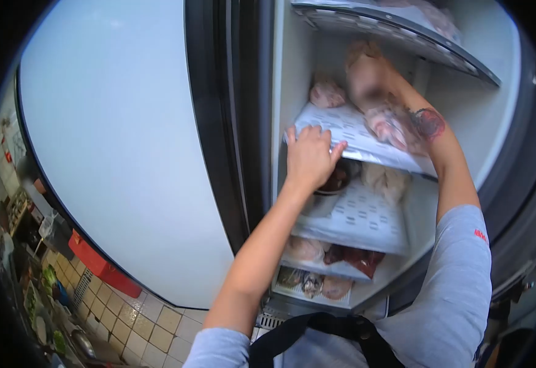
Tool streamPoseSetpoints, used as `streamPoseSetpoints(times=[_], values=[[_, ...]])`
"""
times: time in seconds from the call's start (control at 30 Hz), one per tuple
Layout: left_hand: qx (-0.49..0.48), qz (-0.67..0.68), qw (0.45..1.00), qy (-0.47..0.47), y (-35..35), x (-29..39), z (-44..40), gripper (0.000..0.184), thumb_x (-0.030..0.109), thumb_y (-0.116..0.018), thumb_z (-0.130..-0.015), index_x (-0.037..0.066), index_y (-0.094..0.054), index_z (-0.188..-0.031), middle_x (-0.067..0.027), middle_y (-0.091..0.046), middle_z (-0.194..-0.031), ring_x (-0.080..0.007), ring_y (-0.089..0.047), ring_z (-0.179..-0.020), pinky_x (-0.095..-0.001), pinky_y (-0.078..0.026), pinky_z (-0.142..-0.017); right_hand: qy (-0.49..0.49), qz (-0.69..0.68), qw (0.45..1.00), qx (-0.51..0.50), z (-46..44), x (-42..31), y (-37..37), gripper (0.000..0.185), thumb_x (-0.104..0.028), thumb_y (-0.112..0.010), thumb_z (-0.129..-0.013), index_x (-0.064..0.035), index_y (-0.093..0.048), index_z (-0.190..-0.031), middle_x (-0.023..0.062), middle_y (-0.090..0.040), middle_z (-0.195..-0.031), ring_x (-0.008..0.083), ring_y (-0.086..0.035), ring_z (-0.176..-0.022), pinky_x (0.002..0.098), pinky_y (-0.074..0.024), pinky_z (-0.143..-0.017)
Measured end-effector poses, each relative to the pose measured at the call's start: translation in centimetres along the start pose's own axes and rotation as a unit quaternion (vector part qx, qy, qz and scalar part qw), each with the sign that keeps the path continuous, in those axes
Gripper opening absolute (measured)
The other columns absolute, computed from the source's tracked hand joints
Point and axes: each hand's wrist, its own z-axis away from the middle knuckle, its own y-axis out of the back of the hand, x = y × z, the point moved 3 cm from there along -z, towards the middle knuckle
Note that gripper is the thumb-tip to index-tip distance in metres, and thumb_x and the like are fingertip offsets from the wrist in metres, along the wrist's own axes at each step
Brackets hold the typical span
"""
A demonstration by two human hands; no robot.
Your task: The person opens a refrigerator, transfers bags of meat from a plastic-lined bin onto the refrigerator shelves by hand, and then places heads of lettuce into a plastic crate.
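Observation:
My left hand [311, 153] rests on the front edge of a white slotted shelf [348, 132] inside an upright fridge, its fingers spread. Deeper in the same compartment is my right hand [372, 67], reached in over the shelf; its fingers are blurred, and whether it holds anything is unclear. A pale bagged lump of what looks like raw meat [327, 93] sits at the left back of this shelf. Beneath my right forearm lies a clear plastic bag of pinkish raw meat [395, 127].
Below is another slotted shelf [354, 214] with a bowl of dark food [335, 179] and a pale bag [386, 181]. Lower down lies a dark red bag [357, 260]. An upper shelf [403, 34] overhangs my right arm. A white door panel [121, 153] stands left.

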Motion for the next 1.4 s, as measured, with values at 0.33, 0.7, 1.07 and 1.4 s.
streamPoseSetpoints(times=[0.33, 0.7, 1.07, 1.4], values=[[0.057, 0.033, 0.998, 0.011, -0.6, -0.8, -0.3, 0.038, 0.039, -0.065, -0.079, 0.004, -0.066, -0.095, -0.0095, -0.065, -0.1, -0.0258, -0.057, -0.096, -0.0422, -0.035, -0.09, 0.184, 0.839, 0.5, -0.109, -12.4, 8.3, -0.2, 0.043, -0.036, -0.048, -0.092, -0.0032, -0.056, -0.12, 0.0186, -0.059, -0.116, 0.0309, -0.057, -0.106, 0.0418, -0.045, -0.089], [0.077, 0.064, 0.995, 0.03, -0.5, -1.0, -0.4, 0.038, 0.037, -0.065, -0.079, 0.001, -0.066, -0.091, -0.0128, -0.065, -0.099, -0.0288, -0.057, -0.097, -0.0429, -0.035, -0.09, -0.163, 0.673, 0.694, -0.197, -7.0, 7.1, -0.9, 0.072, -0.06, -0.035, -0.092, -0.0045, -0.04, -0.138, 0.0167, -0.03, -0.147, 0.0289, -0.03, -0.135, 0.0378, -0.0265, -0.109], [0.102, 0.055, 0.993, 0.03, -0.9, -0.9, -0.3, 0.032, 0.032, -0.062, -0.08, 0.003, -0.067, -0.092, -0.0099, -0.066, -0.099, -0.0269, -0.057, -0.097, -0.0418, -0.035, -0.089, 0.027, 0.79, 0.602, -0.116, -9.0, 9.0, -0.7, 0.062, -0.057, -0.037, -0.092, -0.0186, -0.04, -0.14, 0.0202, -0.036, -0.142, 0.0329, -0.032, -0.134, 0.0396, -0.0266, -0.11], [0.044, -0.002, 0.999, 0.029, -0.3, -0.3, -0.2, 0.03, 0.034, -0.052, -0.086, 0.01, -0.071, -0.09, -0.0149, -0.068, -0.091, -0.0341, -0.061, -0.088, -0.0461, -0.04, -0.083, 0.266, 0.676, 0.681, -0.092, 16.8, -8.1, -2.0, 0.051, -0.04, -0.045, -0.095, -0.0012, -0.049, -0.128, 0.0201, -0.049, -0.131, 0.0307, -0.05, -0.117, 0.0399, -0.0401, -0.099]])
